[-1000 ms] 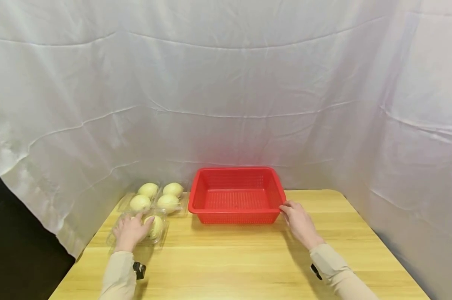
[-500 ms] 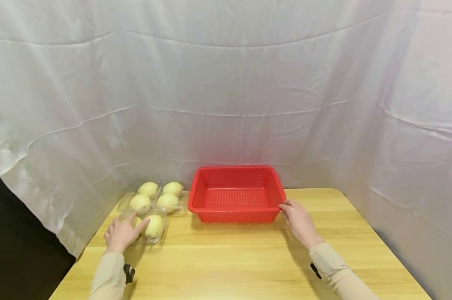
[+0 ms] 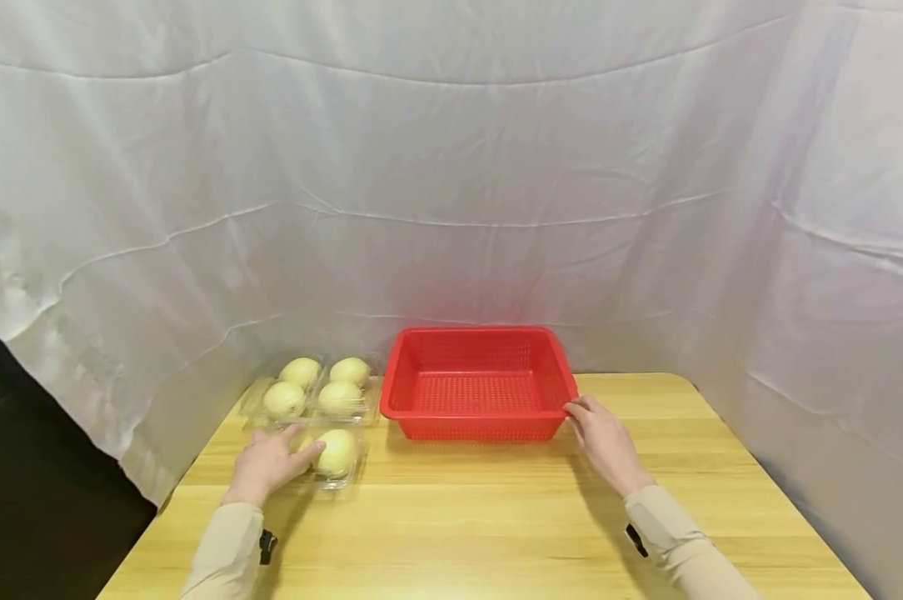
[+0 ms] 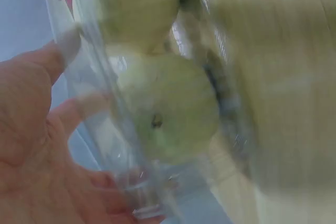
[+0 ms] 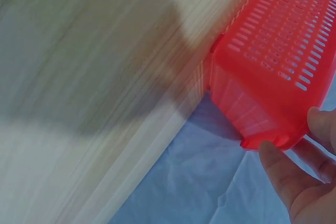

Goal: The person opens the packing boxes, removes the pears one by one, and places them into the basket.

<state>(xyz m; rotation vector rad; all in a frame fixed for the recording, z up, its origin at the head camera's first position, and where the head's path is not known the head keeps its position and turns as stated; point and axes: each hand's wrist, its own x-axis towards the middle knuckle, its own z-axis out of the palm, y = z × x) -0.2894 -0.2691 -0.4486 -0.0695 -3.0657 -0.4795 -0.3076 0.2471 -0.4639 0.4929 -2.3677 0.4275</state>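
Observation:
My left hand (image 3: 264, 465) lies against the left side of a clear plastic box (image 3: 346, 482), its fingers spread. The box holds two round, pale yellow fruits (image 3: 336, 452); the left one is mostly behind my hand. In the left wrist view my hand (image 4: 52, 145) touches the clear wall along one side, and a stem spot marks the nearer fruit (image 4: 165, 108). My right hand (image 3: 607, 442) holds the near right corner of a red slotted plastic basket (image 3: 481, 429). In the right wrist view, thumb and fingers (image 5: 283, 174) pinch the corner of the basket (image 5: 262, 77).
Two more clear boxes of pale yellow fruit (image 3: 285, 400) stand side by side behind the left hand, left of the basket. The wooden table (image 3: 481, 525) runs towards me. A pale curtain (image 3: 451, 183) hangs close behind the basket and along both sides.
My left hand first drew back left off the top of the front box, then came right, and the box slid right with it. My right hand stays on the basket's corner.

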